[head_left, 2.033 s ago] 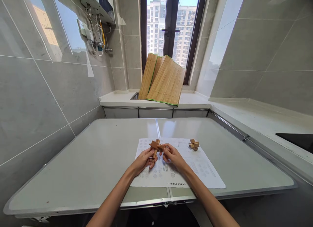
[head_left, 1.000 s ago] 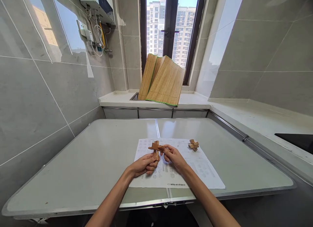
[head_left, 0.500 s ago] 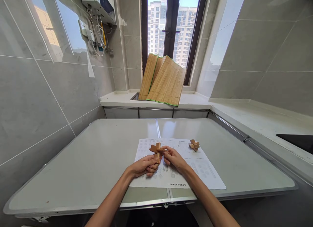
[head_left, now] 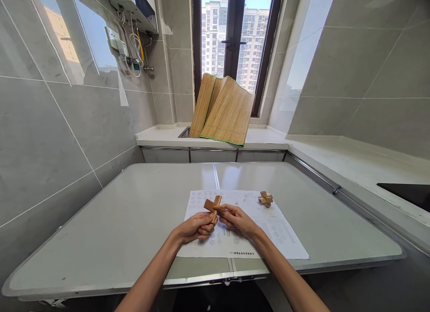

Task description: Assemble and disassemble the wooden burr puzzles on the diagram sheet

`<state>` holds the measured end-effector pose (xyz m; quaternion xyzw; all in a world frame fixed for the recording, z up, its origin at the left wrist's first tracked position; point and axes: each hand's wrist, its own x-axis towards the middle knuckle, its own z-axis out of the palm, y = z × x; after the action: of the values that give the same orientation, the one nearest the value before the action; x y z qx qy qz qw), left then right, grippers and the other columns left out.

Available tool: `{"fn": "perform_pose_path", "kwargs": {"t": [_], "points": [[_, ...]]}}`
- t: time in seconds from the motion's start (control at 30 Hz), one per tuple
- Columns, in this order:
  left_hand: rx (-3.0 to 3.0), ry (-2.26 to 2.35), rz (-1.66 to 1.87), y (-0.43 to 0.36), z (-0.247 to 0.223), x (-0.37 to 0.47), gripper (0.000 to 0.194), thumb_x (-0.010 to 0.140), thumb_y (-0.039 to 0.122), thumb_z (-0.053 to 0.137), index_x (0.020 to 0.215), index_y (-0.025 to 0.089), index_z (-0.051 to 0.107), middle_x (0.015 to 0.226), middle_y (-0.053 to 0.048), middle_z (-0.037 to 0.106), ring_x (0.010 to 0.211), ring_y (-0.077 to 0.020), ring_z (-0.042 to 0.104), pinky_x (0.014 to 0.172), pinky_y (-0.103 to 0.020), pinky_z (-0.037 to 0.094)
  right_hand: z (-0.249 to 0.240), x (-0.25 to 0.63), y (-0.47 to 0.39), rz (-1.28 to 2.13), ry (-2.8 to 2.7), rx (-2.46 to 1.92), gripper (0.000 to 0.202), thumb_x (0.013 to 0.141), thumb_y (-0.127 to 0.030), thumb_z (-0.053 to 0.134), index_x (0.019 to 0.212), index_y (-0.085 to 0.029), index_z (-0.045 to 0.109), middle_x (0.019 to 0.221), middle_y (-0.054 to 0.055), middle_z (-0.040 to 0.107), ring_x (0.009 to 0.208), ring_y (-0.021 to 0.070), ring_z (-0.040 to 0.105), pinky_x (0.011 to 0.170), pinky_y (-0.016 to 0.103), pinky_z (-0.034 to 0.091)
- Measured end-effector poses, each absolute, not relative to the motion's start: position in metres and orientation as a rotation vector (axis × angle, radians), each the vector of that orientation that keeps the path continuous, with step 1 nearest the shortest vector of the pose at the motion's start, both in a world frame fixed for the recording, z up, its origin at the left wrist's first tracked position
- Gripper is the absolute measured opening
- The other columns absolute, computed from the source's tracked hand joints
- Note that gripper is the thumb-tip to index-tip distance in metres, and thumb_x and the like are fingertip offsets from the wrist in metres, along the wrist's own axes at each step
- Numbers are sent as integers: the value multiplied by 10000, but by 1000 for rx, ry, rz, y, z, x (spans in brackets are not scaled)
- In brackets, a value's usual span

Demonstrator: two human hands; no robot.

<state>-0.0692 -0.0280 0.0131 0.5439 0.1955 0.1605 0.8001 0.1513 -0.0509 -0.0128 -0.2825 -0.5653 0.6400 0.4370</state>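
Two or more brown wooden puzzle pieces (head_left: 217,201) cross each other between my hands, above the printed sheet. My left hand (head_left: 198,225) is closed around the lower end of the upright piece. From the other side, the fingers of my right hand (head_left: 237,218) pinch the end of the crosswise piece, whose far end sticks out to the left. Fingers hide part of the joint. Farther right, an assembled wooden burr puzzle (head_left: 265,198) rests on the upper right part of the printed sheet (head_left: 268,240), which shows small diagrams and text.
The sheet lies on a pale folding table (head_left: 110,231) with a metal seam down its middle. Behind it, a bamboo mat (head_left: 228,110) leans on the white counter (head_left: 161,135) before the window. A counter (head_left: 363,160) runs along the right; a tiled wall stands left.
The crossed wooden pieces have tilted, the upright one now leaning to the right at its top. My right hand has shifted slightly lower beside them. The assembled puzzle stays on the sheet.
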Motion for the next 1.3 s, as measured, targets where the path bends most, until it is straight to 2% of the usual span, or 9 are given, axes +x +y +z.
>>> {"fn": "perform_pose_path", "kwargs": {"t": [0.1,0.2,0.33,0.53,0.83,1.13,1.3], "points": [[1165,422,378,-28,12,-69,391,935,520,644,816,186,479,553,112,245,458,-52,128,408,-185,189,-12,151,-51,1636,-1408,-649,426,888,-570,691,1045,-176,643,633,-66,482,470,53,245,469,231,153],[1167,442,396,-27,11,-67,433,929,568,626,781,188,480,506,112,259,423,-51,161,397,-196,203,-12,152,-51,1679,-1399,-631,389,900,-556,685,918,-170,634,667,-36,556,459,53,309,476,231,216],[1143,514,494,-25,8,-64,514,911,658,593,751,182,485,491,116,252,424,-50,161,397,-192,221,-14,154,-48,1759,-1179,-626,337,857,-466,764,834,-159,628,687,-3,619,466,60,373,478,226,274],[1062,547,635,-22,7,-62,430,907,582,657,887,172,527,601,109,293,475,-50,170,425,-167,240,-24,166,-34,1630,-885,-603,283,846,-422,763,878,-190,605,701,-36,540,473,58,311,436,217,292],[1093,606,686,-24,9,-64,399,875,514,720,857,176,510,680,85,319,510,-44,220,464,-175,252,-52,191,-12,1404,-623,-582,307,818,-377,776,868,-244,504,677,-77,469,430,53,300,373,197,312],[1099,628,698,-23,8,-63,385,877,469,727,808,176,486,707,73,331,523,-44,238,472,-176,254,-59,201,-8,1367,-588,-570,351,857,-420,747,791,-248,448,623,-87,398,410,58,294,352,194,323],[1095,618,700,-23,9,-63,385,881,445,728,784,177,470,709,67,334,532,-49,237,479,-178,264,-57,203,-9,1319,-603,-603,417,846,-507,746,768,-246,431,608,-95,380,405,50,291,359,187,318]]}}
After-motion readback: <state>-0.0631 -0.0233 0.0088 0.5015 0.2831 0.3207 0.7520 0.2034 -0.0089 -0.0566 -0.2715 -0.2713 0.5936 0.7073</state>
